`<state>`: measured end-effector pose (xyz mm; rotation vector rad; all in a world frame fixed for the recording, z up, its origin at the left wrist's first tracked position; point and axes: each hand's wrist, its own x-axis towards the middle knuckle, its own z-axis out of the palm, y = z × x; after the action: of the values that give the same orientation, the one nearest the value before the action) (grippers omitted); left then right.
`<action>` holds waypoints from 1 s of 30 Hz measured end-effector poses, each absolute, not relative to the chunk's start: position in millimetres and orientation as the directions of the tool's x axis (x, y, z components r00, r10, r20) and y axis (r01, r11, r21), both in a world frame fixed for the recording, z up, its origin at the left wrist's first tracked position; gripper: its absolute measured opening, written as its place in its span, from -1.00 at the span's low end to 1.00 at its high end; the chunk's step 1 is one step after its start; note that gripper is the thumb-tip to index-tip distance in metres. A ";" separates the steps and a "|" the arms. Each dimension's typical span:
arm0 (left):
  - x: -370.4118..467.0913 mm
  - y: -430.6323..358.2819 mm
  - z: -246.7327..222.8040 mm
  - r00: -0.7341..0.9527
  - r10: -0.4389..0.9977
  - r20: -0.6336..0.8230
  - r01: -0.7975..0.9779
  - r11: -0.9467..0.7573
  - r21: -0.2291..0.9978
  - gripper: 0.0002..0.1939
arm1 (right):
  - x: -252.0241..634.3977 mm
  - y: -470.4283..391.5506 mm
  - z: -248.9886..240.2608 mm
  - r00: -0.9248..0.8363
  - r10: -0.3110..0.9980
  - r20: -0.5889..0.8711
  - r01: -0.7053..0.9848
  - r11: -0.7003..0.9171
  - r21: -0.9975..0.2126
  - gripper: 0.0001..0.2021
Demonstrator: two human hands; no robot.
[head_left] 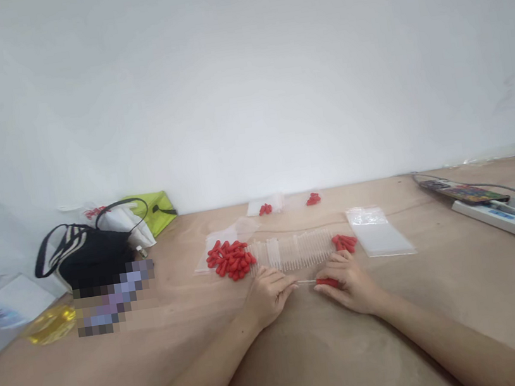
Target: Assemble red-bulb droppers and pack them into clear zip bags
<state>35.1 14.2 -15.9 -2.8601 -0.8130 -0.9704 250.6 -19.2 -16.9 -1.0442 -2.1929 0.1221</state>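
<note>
A thin pale tube (306, 282) spans the gap between my hands, lying almost level. My left hand (268, 295) is closed, pinching the tube near its left end. In the fingers of my right hand (350, 285) is a red dropper bulb (326, 282), with the tube's right end meeting it. Just beyond the hands, many clear thin tubes (294, 250) lie side by side in a row. A heap of red bulbs (231, 260) rests left of the row on a clear plastic bag (202, 262). Several more red pieces (344, 243) lie at its right end.
Clear bags (381, 233) lie to the right. Two small groups of red bulbs (265, 209) sit near the wall. At left are a black bag (91, 258), a lime-green bag (159, 213) and a yellow-liquid bottle (53, 325). A power strip (505, 221) stands at right.
</note>
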 end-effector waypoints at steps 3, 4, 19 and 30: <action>35.4 14.7 -17.5 0.680 0.467 0.566 0.457 -0.873 0.172 -0.77 | 249.3 -19.9 -17.7 -0.445 0.699 0.559 0.632 0.688 -0.358 -0.87; 35.6 14.6 -18.0 0.684 0.464 0.563 0.448 -0.876 0.177 -0.76 | 249.0 -20.0 -17.9 -0.450 0.693 0.563 0.624 0.695 -0.357 -0.87; 38.7 12.2 -16.4 0.683 0.432 0.589 0.421 -0.892 0.167 -0.73 | 244.9 -18.7 -16.5 -0.502 0.645 0.576 0.601 0.739 -0.303 -0.87; 37.8 13.6 -16.0 0.663 0.468 0.584 0.426 -0.878 0.220 -0.72 | 244.5 -14.9 -15.2 -0.489 0.669 0.560 0.605 0.722 -0.334 -0.85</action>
<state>37.8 13.6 -16.0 -2.9233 -0.7869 -1.0548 244.5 -14.9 -15.2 -0.9601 -2.2381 0.1198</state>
